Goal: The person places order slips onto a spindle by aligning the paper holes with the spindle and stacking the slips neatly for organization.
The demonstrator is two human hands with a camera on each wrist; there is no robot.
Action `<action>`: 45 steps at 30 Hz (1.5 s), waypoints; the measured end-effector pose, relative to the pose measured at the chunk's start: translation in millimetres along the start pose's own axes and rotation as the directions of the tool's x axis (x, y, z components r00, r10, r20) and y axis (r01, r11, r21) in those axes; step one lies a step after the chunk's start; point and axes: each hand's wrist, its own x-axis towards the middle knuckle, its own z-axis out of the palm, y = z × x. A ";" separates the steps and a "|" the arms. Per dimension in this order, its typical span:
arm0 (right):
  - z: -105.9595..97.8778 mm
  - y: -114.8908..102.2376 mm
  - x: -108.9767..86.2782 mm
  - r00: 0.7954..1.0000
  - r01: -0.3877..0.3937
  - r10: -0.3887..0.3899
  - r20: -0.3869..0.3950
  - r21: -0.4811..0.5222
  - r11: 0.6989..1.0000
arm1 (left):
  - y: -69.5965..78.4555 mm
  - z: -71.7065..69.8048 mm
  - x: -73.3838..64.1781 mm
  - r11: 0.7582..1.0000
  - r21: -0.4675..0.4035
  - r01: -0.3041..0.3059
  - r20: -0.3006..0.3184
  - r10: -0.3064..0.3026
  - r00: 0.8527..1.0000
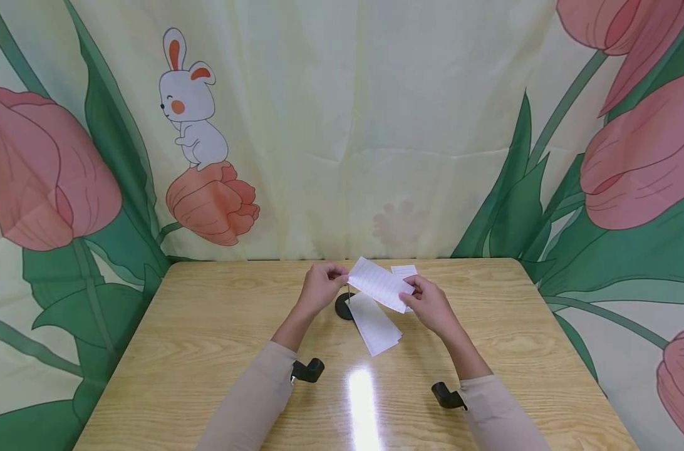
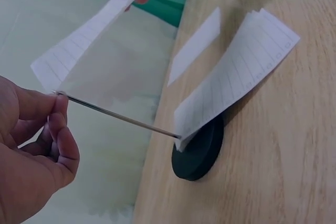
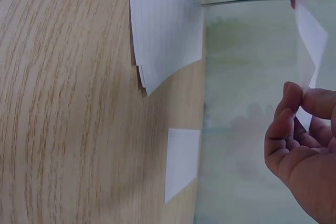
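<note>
A receipt spike with a round black base [image 2: 202, 156] and a thin metal rod [image 2: 121, 116] stands on the table. Low on the rod, several lined paper slips [image 1: 373, 324] are pierced at one end and fan out toward the front right. Above them, a single lined slip [image 1: 380, 285] stretches between both hands. My left hand [image 1: 322, 289] pinches at the rod's tip, where the slip's left corner meets it; whether the tip goes through the paper cannot be made out. The right hand [image 1: 429, 305] grips the slip's other end between thumb and fingers.
Behind the right hand, another white slip [image 1: 404, 270] lies flat near the back edge of the wooden table [image 1: 218, 326]. A curtain [image 1: 319, 125] printed with tulips and a rabbit hangs behind. Black wrist cameras [image 1: 308, 371] stick out from both sleeves.
</note>
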 end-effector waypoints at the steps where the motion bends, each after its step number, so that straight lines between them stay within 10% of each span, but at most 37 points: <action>1: 0.0 0.3 -0.1 1.000 -0.001 0.001 -0.002 -0.004 1.000 | -1.3 0.3 -0.3 1.000 -0.001 0.000 0.004 0.000 1.000; 45: 51.7 33.7 -16.5 0.991 0.015 0.025 0.133 -0.287 0.958 | -60.1 27.5 11.7 0.985 0.117 0.123 0.116 -0.137 0.984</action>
